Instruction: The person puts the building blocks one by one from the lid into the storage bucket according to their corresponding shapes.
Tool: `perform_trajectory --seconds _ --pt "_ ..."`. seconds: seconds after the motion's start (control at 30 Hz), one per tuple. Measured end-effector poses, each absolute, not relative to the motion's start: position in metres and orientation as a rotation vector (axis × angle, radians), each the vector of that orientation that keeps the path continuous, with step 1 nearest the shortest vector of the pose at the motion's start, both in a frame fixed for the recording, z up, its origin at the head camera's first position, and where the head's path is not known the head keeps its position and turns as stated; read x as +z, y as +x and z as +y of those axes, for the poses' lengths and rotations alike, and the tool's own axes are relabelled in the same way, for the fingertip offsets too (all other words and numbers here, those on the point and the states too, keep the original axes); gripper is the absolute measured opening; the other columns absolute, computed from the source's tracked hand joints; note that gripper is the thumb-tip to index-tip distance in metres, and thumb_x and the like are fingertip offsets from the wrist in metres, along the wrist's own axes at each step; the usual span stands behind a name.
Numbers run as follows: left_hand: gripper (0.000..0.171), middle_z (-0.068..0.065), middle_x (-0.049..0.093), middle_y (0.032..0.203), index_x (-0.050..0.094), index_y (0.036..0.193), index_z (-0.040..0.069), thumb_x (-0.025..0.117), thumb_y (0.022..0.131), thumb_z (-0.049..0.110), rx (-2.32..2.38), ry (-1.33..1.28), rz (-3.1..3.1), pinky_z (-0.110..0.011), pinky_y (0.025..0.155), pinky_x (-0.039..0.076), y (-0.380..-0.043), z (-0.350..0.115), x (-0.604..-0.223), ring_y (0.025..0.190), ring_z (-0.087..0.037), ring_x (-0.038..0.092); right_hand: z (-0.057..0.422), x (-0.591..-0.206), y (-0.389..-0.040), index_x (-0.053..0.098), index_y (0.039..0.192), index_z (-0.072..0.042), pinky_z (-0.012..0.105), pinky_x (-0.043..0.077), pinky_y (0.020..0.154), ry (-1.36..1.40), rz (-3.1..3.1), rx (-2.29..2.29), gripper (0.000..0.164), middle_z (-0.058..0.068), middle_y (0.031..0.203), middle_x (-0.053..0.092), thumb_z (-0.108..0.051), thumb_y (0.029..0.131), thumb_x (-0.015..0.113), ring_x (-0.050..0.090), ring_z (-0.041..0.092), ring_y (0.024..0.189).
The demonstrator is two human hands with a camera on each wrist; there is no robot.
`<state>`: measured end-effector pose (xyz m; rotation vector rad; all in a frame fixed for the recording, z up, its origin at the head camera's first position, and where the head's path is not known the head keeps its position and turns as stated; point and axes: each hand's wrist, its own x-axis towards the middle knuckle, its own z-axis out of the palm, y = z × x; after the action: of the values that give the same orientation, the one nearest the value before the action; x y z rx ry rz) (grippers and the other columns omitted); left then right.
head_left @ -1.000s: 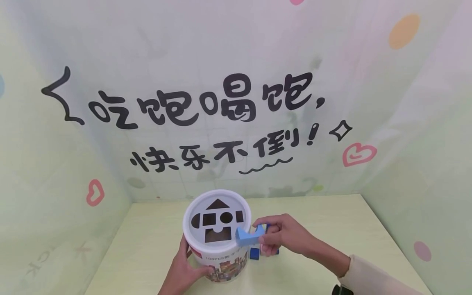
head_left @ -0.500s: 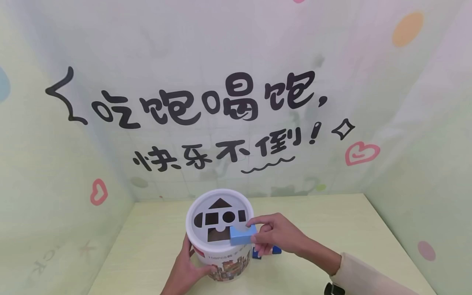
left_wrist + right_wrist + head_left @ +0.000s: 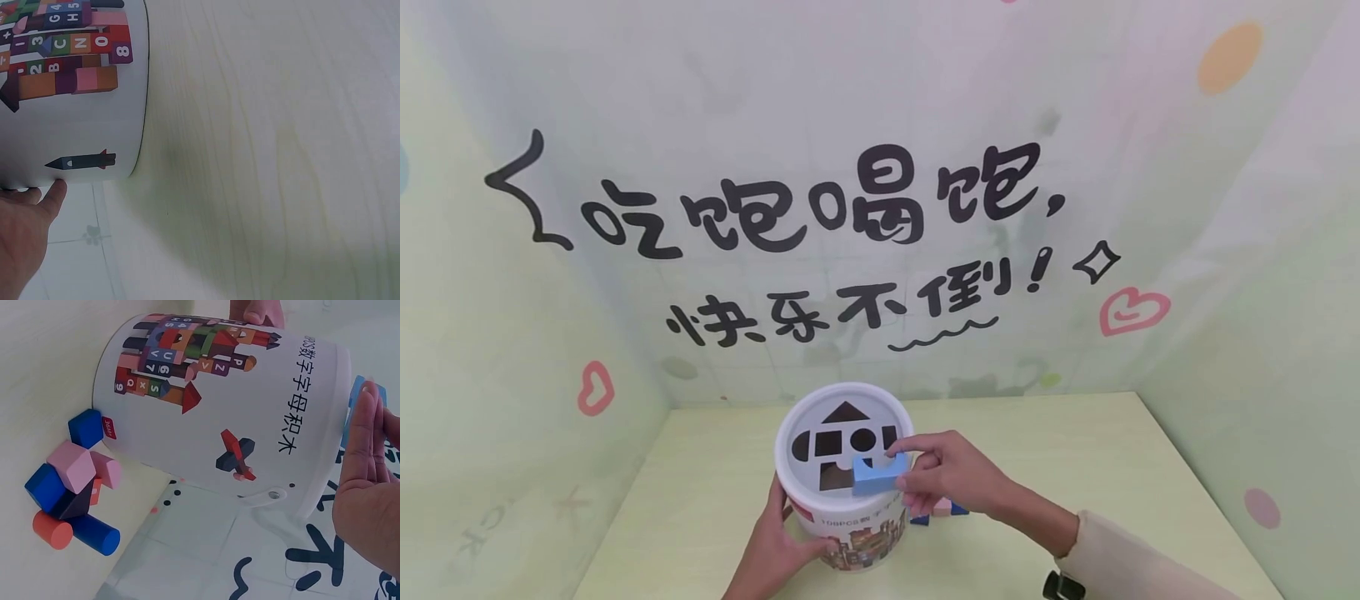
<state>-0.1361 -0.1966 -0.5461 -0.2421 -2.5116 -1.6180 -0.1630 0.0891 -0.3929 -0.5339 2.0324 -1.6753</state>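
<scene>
A white bucket (image 3: 868, 542) printed with letter blocks stands upright on the table, its grey lid (image 3: 883, 410) cut with several shaped holes. My left hand (image 3: 782, 542) holds the bucket's left side, thumb across the front; in the left wrist view, fingertips (image 3: 57, 190) touch its wall. My right hand (image 3: 955, 475) pinches a light blue arch block (image 3: 877, 482), notch facing away from me. This block is over the lid's near right part and partly covers the notched hole. In the right wrist view, the fingers hide most of the block (image 3: 357, 387).
Beside the bucket's right side lies a cluster of loose blocks, among them a pink cube (image 3: 74, 464), a blue cylinder (image 3: 97, 534) and a red cylinder (image 3: 53, 529). A printed backdrop (image 3: 880, 100) rises behind and at both sides of the table (image 3: 1060, 442).
My right hand has carried the blue arch block leftward from the lid's right edge to over part of the notched hole. The left hand and bucket have stayed in place.
</scene>
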Motion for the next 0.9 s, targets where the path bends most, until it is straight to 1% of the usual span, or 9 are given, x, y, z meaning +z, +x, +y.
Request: perform_trajectory --seconds 0.13,0.23,0.37,0.5,0.57,0.7,0.9 --pt "0.128 0.007 0.041 0.149 0.011 0.154 0.038 0.095 0.057 0.032 -1.631 -0.238 -2.512 -0.058 0.108 0.041 -0.135 -0.196 -0.544 0.135 -0.027 0.041 0.082 -0.397 -0.163 0.064 0.120 -0.003 0.036 0.062 0.059 -0.534 2.035 -1.690 0.033 0.013 0.073 0.070 -0.010 0.089 0.069 0.067 0.018 0.061" --pt "0.128 0.006 0.041 0.149 0.011 0.155 0.038 0.094 0.058 0.032 -1.630 -0.243 -2.513 -0.058 0.107 0.041 -0.135 -0.196 -0.543 0.135 -0.028 0.041 0.077 -0.397 -0.163 0.064 0.119 -0.003 0.043 0.063 0.061 -0.532 2.038 -1.698 0.032 0.013 0.073 0.070 -0.011 0.089 0.070 0.068 0.019 0.062" --pt "0.128 0.005 0.043 0.147 0.011 0.155 0.036 0.094 0.058 0.032 -1.610 -0.254 -2.509 -0.058 0.106 0.042 -0.136 -0.197 -0.543 0.133 -0.028 0.043 0.070 -0.395 -0.162 0.064 0.119 -0.001 0.048 0.062 0.063 -0.507 2.014 -1.717 0.032 0.013 0.073 0.070 -0.010 0.088 0.070 0.067 0.019 0.061" --pt "0.127 0.007 0.043 0.147 0.011 0.155 0.036 0.094 0.059 0.032 -1.615 -0.246 -2.510 -0.058 0.105 0.043 -0.135 -0.198 -0.544 0.133 -0.026 0.043 0.063 -0.393 -0.163 0.063 0.121 0.000 0.046 0.062 0.060 -0.474 1.998 -1.735 0.034 0.014 0.073 0.070 -0.008 0.088 0.070 0.067 0.019 0.060" --pt "0.127 0.007 0.042 0.147 0.011 0.155 0.037 0.094 0.059 0.032 -1.627 -0.237 -2.513 -0.059 0.106 0.043 -0.135 -0.198 -0.544 0.134 -0.026 0.042 0.059 -0.393 -0.163 0.063 0.120 -0.001 0.043 0.062 0.058 -0.460 2.004 -1.729 0.034 0.014 0.073 0.070 -0.008 0.088 0.070 0.068 0.019 0.059" --pt "0.127 0.005 0.041 0.149 0.011 0.155 0.037 0.094 0.059 0.031 -1.623 -0.242 -2.512 -0.060 0.104 0.043 -0.135 -0.198 -0.543 0.134 -0.027 0.041 0.052 -0.394 -0.165 0.065 0.117 -0.003 0.037 0.062 0.054 -0.443 2.026 -1.697 0.031 0.013 0.071 0.070 -0.007 0.087 0.070 0.068 0.020 0.057" --pt "0.127 0.003 0.039 0.150 0.010 0.155 0.037 0.094 0.059 0.033 -1.616 -0.248 -2.511 -0.061 0.103 0.044 -0.136 -0.197 -0.544 0.135 -0.027 0.040 0.046 -0.394 -0.167 0.066 0.115 -0.005 0.048 0.061 0.059 -0.401 2.066 -1.653 0.028 0.012 0.068 0.070 -0.005 0.087 0.070 0.068 0.021 0.055"
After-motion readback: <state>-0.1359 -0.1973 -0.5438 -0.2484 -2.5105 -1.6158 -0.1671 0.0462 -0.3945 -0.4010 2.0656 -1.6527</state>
